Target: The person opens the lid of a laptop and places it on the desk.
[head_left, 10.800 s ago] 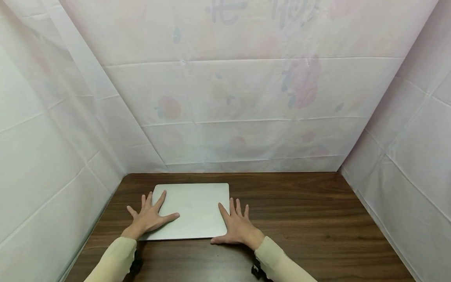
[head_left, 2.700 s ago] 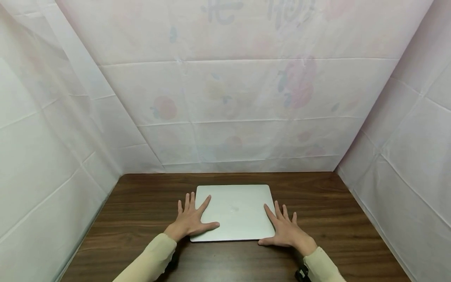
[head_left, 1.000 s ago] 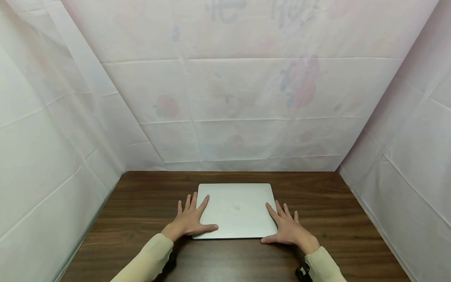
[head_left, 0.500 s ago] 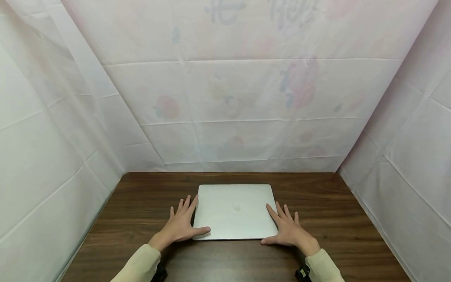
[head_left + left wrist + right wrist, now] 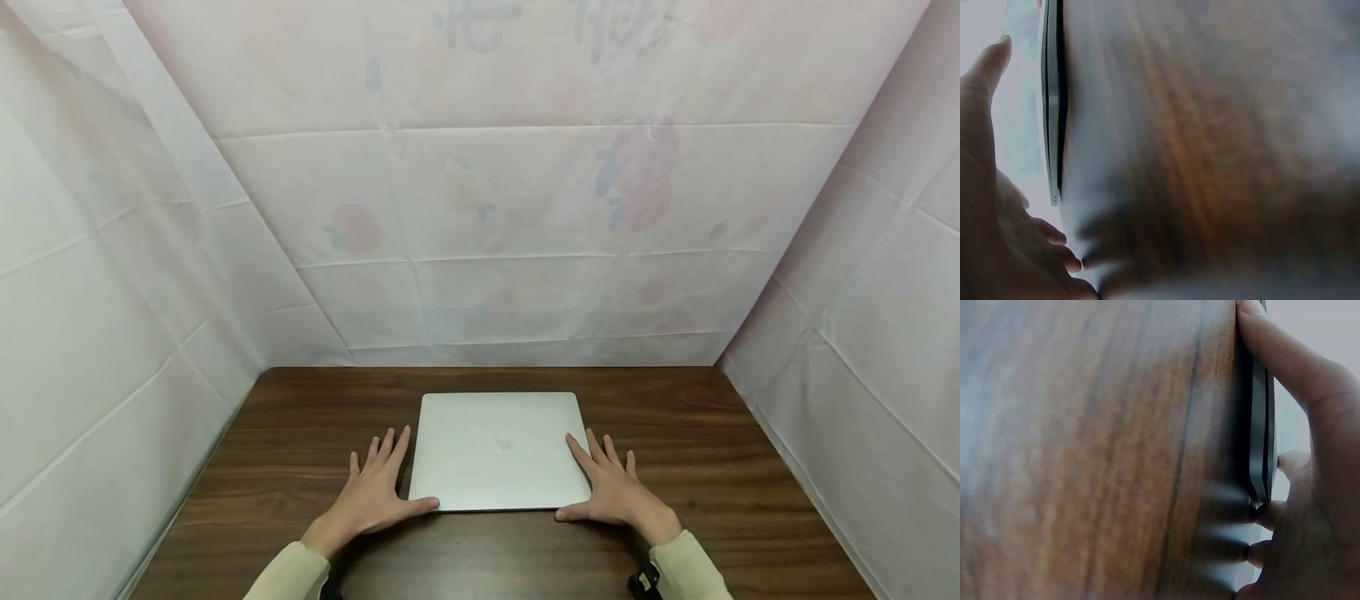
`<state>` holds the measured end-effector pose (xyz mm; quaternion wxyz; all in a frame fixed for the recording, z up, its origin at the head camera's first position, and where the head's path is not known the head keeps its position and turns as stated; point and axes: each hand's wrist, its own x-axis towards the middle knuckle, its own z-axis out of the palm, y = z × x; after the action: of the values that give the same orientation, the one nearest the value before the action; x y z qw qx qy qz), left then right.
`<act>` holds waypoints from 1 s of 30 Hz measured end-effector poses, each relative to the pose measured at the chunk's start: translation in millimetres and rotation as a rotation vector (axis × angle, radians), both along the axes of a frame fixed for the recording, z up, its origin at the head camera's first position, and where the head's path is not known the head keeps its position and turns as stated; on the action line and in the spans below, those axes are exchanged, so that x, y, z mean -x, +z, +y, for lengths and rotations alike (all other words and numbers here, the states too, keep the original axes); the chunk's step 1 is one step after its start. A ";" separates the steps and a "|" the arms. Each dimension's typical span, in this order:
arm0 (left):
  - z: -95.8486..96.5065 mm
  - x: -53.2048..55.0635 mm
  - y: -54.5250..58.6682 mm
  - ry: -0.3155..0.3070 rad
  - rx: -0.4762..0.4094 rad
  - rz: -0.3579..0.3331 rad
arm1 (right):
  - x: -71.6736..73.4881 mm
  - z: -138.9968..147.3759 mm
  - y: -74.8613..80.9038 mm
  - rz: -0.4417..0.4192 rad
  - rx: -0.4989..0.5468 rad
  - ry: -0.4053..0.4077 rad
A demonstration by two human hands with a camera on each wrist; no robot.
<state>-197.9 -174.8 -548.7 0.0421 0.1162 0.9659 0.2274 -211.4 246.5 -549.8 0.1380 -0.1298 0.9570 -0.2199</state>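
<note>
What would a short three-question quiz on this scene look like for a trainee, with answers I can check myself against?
1. What colour is the laptop lying on the wood-grain table? A) red B) silver C) green
2. True or false: the laptop is open.
3. Which hand has its index fingertip over the laptop's top?

Key:
1. B, silver.
2. False; it is closed.
3. The right hand; the left hand has its index fingertip beside the laptop.

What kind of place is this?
Probably an indoor work spot, screened off: there's a wooden table, a closed laptop on it, and pale, creased sheets behind and along both sides.
</note>
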 end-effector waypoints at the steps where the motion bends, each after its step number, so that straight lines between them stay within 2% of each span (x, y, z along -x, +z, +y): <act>1: -0.4 -1.0 -0.9 0.000 0.004 -0.007 | 0.0 0.0 -0.2 0.001 0.000 0.000; 6: -1.6 -4.7 -3.1 -0.004 0.011 -0.019 | -0.4 0.0 -1.2 0.002 -0.003 -0.001; 15: 0.3 -7.6 -3.0 -0.025 0.040 -0.084 | -5.5 -1.9 0.5 0.011 -0.034 -0.023; 30: 4.9 -3.7 -8.1 -0.008 0.105 -0.093 | -13.8 -1.6 10.8 -0.026 0.004 -0.078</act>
<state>-194.2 -169.9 -556.8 0.0938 0.1070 0.9731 0.1814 -197.6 245.0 -538.9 0.1414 -0.0900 0.9590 -0.2286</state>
